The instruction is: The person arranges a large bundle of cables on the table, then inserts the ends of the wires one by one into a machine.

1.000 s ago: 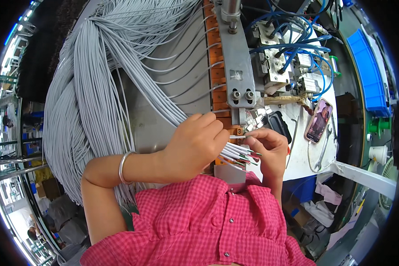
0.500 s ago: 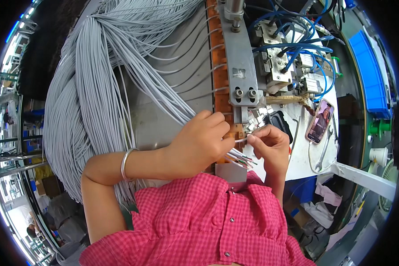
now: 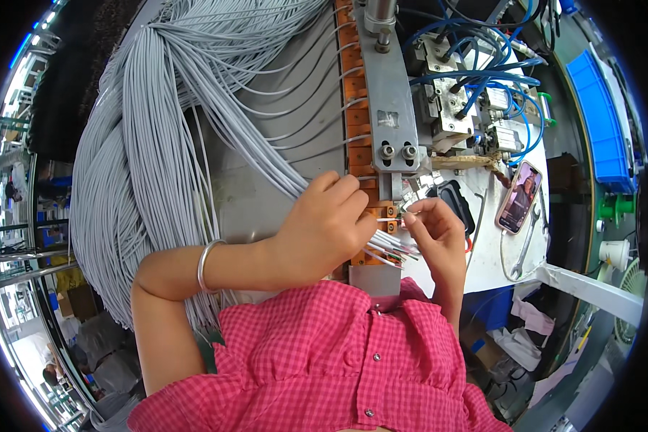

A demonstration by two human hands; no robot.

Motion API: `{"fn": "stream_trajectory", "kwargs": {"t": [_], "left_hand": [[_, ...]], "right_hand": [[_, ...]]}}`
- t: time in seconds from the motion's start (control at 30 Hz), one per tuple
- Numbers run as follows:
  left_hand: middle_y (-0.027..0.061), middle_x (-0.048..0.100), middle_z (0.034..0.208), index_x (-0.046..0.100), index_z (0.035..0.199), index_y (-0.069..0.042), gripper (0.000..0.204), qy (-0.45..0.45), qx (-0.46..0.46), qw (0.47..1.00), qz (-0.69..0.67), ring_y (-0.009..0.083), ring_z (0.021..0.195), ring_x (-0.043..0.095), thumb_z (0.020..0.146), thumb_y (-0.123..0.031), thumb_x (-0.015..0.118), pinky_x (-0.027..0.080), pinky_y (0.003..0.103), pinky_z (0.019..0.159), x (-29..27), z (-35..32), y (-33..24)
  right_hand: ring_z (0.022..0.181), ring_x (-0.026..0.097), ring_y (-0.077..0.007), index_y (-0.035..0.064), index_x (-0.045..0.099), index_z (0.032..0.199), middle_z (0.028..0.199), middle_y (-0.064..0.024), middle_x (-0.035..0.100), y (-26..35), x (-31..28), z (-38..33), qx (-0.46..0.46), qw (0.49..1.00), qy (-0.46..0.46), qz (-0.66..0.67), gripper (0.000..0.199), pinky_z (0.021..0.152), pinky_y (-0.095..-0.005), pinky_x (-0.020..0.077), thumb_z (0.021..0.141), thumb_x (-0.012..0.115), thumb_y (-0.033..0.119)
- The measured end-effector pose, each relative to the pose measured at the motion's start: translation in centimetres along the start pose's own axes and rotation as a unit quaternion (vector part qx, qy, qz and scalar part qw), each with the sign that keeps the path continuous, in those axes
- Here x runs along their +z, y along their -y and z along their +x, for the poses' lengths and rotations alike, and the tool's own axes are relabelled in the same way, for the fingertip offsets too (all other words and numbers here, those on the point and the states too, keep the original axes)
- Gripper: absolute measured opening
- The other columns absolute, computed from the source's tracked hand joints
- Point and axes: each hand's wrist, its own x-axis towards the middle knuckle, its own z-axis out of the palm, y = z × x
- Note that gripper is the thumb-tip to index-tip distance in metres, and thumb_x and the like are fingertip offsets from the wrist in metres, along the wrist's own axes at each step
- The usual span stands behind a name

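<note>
Grey, Orange and Pink Showing Side by Side

From where I'm standing, the long, thin, plastic-coated grey cables (image 3: 158,129) are showing one pale shade, while the slim white cable ends (image 3: 390,245) are showing touches of green. The long, blocky orange strip (image 3: 356,86) is glowing warmly. Slender plastic tubes (image 3: 475,74) are shining blue; the cloth shirt (image 3: 302,345) is showing pink checks.

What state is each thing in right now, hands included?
Left hand: closed around grey cables
Right hand: finger and thumb pinched at a cable end
Other cable ends: bunched, coloured tips showing
Bracelet: worn
Phone: screen lit
Wrench: lying flat
Blue tubes: looped over metal blocks
Fan: running or not, cannot tell
</note>
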Motion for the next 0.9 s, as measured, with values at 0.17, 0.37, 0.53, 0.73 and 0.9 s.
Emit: {"fn": "stream_trajectory", "kwargs": {"t": [0.17,0.37,0.53,0.73,0.9], "left_hand": [[0.0064,0.046,0.069,0.055,0.077,-0.003,0.020,0.013,-0.006,1.000,-0.027,0.0236,0.072,0.047,0.057,-0.003,0.059,0.038,0.035,0.065,-0.7,0.2,-0.1],[0.0073,0.045,0.068,0.054,0.077,-0.002,0.023,-0.007,-0.007,0.999,-0.045,0.0251,0.071,0.046,0.055,0.000,0.058,0.038,0.035,0.063,-0.3,-0.2,-0.1],[0.0085,0.044,0.068,0.053,0.077,-0.001,0.024,0.015,-0.044,0.996,-0.080,0.0262,0.070,0.045,0.053,0.001,0.058,0.037,0.036,0.061,-1.1,-0.1,-0.1],[0.0092,0.043,0.069,0.051,0.073,-0.002,0.022,0.014,-0.045,0.995,-0.085,0.0266,0.071,0.044,0.053,0.000,0.057,0.037,0.037,0.061,-1.3,0.2,-0.2],[0.0090,0.043,0.069,0.050,0.071,-0.003,0.020,0.006,-0.048,0.994,-0.099,0.0268,0.071,0.044,0.053,0.000,0.057,0.037,0.037,0.060,-0.9,-0.1,-0.2]], "right_hand": [[0.059,0.051,-0.0031,-0.0026,0.061,0.088,0.067,-0.0004,0.057,0.9,0.4,-0.6,-0.095,0.994,0.035,0.043,0.011,0.051,-0.0168,0.0367,0.077,0.064,-0.002],[0.054,0.051,-0.0047,-0.0040,0.062,0.082,0.069,-0.0035,0.060,1.0,0.5,-0.7,-0.059,0.997,-0.009,0.045,0.007,0.046,-0.0170,0.0369,0.076,0.065,-0.002],[0.048,0.049,-0.0058,-0.0042,0.062,0.080,0.068,-0.0060,0.061,1.0,0.6,-0.8,-0.040,0.997,-0.018,0.068,0.007,0.039,-0.0166,0.0331,0.075,0.066,-0.001],[0.049,0.050,-0.0042,-0.0040,0.064,0.083,0.069,-0.0045,0.061,0.4,-0.5,-0.5,-0.012,0.969,0.147,0.199,0.006,0.039,-0.0172,0.0356,0.077,0.064,-0.003],[0.046,0.048,-0.0052,-0.0038,0.061,0.080,0.067,-0.0060,0.060,0.7,0.2,-0.6,-0.027,0.985,0.122,0.122,0.004,0.038,-0.0175,0.0339,0.077,0.063,-0.002]]}}
